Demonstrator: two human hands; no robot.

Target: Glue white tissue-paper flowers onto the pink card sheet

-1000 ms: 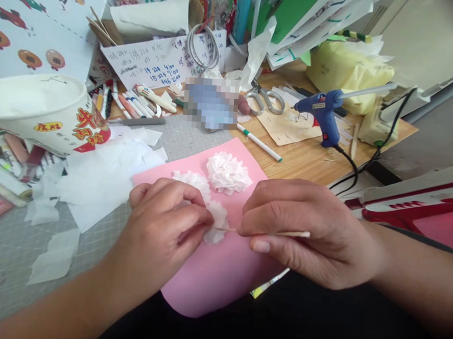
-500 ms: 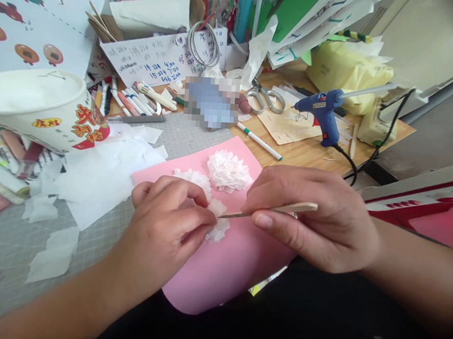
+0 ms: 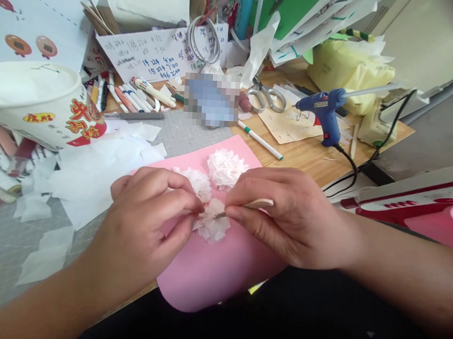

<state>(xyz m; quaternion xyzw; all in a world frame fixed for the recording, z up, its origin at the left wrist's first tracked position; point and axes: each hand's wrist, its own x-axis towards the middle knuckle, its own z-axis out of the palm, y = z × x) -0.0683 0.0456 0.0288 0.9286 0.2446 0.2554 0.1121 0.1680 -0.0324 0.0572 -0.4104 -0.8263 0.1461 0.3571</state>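
My right hand (image 3: 285, 214) pinches a thin wooden stick (image 3: 260, 203) between thumb and forefinger. The stick's far tip rests on a small, ruffled white paper flower (image 3: 213, 222) lying on a pink sheet (image 3: 204, 280). Close by on the left, my left hand (image 3: 154, 216) has thumb and forefinger pressed together at that flower's edge. What lies between those fingertips is hidden. Two fuller white paper flowers are on the sheet behind: one flower (image 3: 226, 168) in plain sight, the other flower (image 3: 197, 182) partly covered by my left hand.
Cut white paper pieces (image 3: 95, 182) lie on the grey cutting mat at left, beside a large paper cup (image 3: 42, 102). A blue glue gun (image 3: 324, 111) with a cord stands at right. Scissors (image 3: 267, 98), a capped pen (image 3: 261, 141) and several markers (image 3: 134, 97) lie behind.
My left hand has drawn back to the left, uncovering more of the small flower. My right hand has shifted left with the stick, whose tip is now over the flower.
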